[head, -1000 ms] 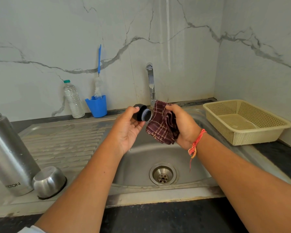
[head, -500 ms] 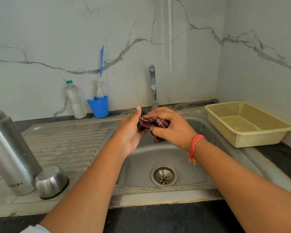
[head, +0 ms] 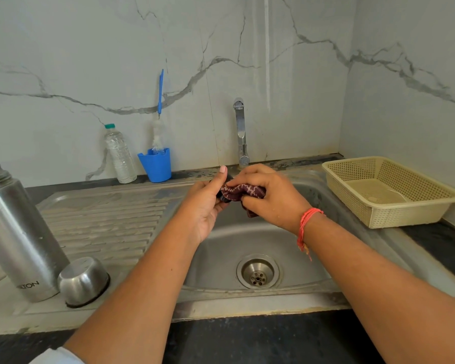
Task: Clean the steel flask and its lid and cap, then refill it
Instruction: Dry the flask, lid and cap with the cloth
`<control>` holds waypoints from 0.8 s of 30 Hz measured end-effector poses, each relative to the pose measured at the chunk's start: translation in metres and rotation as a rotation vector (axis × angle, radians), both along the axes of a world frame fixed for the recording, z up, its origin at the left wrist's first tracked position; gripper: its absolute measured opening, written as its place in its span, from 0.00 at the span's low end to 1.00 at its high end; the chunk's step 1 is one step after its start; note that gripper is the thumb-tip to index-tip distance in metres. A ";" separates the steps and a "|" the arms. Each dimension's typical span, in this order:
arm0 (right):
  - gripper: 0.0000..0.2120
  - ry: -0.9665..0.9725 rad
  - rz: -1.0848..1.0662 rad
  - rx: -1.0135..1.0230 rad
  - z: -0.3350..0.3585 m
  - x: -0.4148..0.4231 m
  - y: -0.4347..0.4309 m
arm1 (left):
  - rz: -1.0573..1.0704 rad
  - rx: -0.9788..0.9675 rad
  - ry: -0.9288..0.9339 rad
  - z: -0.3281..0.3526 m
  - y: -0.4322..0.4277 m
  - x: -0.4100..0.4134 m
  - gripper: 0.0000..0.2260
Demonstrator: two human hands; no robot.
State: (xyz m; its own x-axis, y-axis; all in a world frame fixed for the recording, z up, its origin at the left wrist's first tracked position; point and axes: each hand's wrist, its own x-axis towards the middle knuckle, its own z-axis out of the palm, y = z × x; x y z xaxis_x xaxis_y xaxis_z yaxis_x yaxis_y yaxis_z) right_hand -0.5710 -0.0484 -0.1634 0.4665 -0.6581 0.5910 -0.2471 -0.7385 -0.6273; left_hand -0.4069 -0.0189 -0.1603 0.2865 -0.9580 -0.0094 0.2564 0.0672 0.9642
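The cloth (head: pixel 241 193), beside the lid (head: pixel 222 198) a second ago, is now covering it: right grip (head: pixel 271 199) curling round cloth, left grip (head: pixel 204 210) pinching lid, above the sink (head: pixel 247 241). The flask (head: pixel 19 232) and cap (head: pixel 83 281) are waiting left; refilling is pending.

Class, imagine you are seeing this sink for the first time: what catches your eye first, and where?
Above the sink basin, the left hand holds a small dark lid while the right hand wraps a maroon cloth over it. At far left the steel flask stands open on the drainboard, its cap mouth-down beside it.
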 end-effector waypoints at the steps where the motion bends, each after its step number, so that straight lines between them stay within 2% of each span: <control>1: 0.20 -0.002 0.004 0.009 0.000 0.001 0.000 | -0.010 -0.001 0.008 0.000 0.001 0.000 0.21; 4: 0.19 -0.086 -0.058 0.084 0.001 0.000 -0.006 | -0.033 -0.002 0.035 0.001 0.002 0.000 0.24; 8: 0.11 -0.080 -0.195 0.216 -0.009 -0.004 -0.016 | -0.038 -0.024 0.185 0.006 0.005 0.000 0.18; 11: 0.09 -0.378 -0.149 0.569 -0.015 -0.003 -0.025 | -0.109 -0.046 0.233 0.010 0.009 0.001 0.10; 13: 0.09 -0.592 -0.080 0.771 -0.013 0.000 -0.028 | -0.163 -0.024 0.107 0.010 0.012 -0.001 0.08; 15: 0.08 -0.731 -0.007 0.891 -0.009 0.000 -0.028 | -0.168 0.003 -0.091 0.009 0.014 -0.005 0.08; 19: 0.11 -0.813 0.077 0.963 -0.006 -0.002 -0.024 | -0.151 0.044 -0.376 0.004 0.015 -0.013 0.16; 24: 0.12 -0.906 0.139 0.989 -0.004 -0.001 -0.020 | -0.118 0.068 -0.466 -0.001 0.012 -0.014 0.15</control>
